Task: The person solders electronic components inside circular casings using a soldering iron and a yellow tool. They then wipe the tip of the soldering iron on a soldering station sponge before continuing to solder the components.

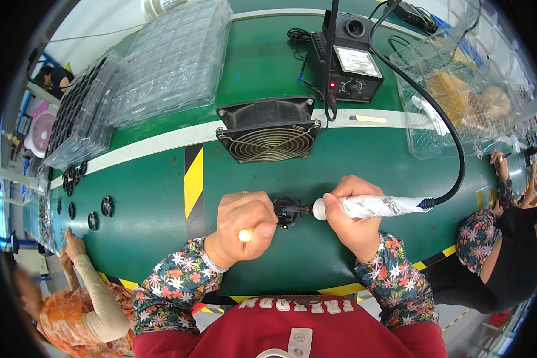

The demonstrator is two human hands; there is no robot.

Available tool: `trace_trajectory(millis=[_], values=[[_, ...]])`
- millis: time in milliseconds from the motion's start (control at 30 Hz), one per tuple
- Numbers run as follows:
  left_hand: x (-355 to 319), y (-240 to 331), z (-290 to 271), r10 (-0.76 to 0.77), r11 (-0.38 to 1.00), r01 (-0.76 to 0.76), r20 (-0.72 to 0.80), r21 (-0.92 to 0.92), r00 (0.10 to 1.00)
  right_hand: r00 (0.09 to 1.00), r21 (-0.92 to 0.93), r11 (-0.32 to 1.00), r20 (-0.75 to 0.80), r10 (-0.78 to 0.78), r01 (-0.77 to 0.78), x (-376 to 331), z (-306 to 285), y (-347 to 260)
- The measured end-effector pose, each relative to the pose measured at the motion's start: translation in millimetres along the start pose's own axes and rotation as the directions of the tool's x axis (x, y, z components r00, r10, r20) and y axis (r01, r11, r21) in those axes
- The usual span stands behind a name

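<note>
My right hand (355,218) is closed around a soldering iron (379,206), whose handle is wrapped in white. The iron points left, its tip end meeting a small round black part (287,210) on the green bench. My left hand (243,227) is a closed fist at the left side of this part. From that fist sticks the rounded end of a yellow rod (245,234); the rest of it is hidden by the fingers. Whether the left fingers also touch the black part, I cannot tell.
A square black fan (271,132) stands beyond my hands, with a soldering station (353,68) behind it to the right. Clear trays (172,59) are stacked far left. Several black round parts (107,206) lie at left. Co-workers sit on both sides.
</note>
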State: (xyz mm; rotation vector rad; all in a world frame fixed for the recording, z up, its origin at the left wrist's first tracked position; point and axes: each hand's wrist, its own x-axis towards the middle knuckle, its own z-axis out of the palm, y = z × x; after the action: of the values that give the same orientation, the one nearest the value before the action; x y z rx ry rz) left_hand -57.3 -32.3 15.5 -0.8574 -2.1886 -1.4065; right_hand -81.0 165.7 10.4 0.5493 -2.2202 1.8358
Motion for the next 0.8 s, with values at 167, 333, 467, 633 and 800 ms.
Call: trace_trajectory(millis=[167,333,467,633,800], values=[[-0.9,0.4,-0.5,-0.006,1.000,0.006,0.001,0.005,1.000,1.000,-0.015,1.000,0.002,-0.011,0.011,1.1,0.9,-1.8],[-1.0,-0.8,0.7,-0.007,1.000,0.007,-0.008,-0.003,1.000,1.000,-0.010,1.000,0.009,0.006,-0.006,1.2,-0.6,-2.2],[-0.9,-0.7,0.1,-0.008,1.000,0.008,0.002,0.005,1.000,1.000,-0.005,1.000,0.009,0.013,-0.013,1.1,0.7,-1.8],[-1.2,-1.1,-0.3,-0.007,1.000,0.006,-0.009,-0.008,1.000,0.998,-0.078,0.995,0.017,-0.059,0.060,2.2,-4.1,-2.6],[-2.8,-1.0,-1.2,0.010,1.000,-0.010,-0.016,-0.011,1.000,0.998,0.130,0.991,-0.066,0.018,-0.009,2.0,-18.0,-9.5]])
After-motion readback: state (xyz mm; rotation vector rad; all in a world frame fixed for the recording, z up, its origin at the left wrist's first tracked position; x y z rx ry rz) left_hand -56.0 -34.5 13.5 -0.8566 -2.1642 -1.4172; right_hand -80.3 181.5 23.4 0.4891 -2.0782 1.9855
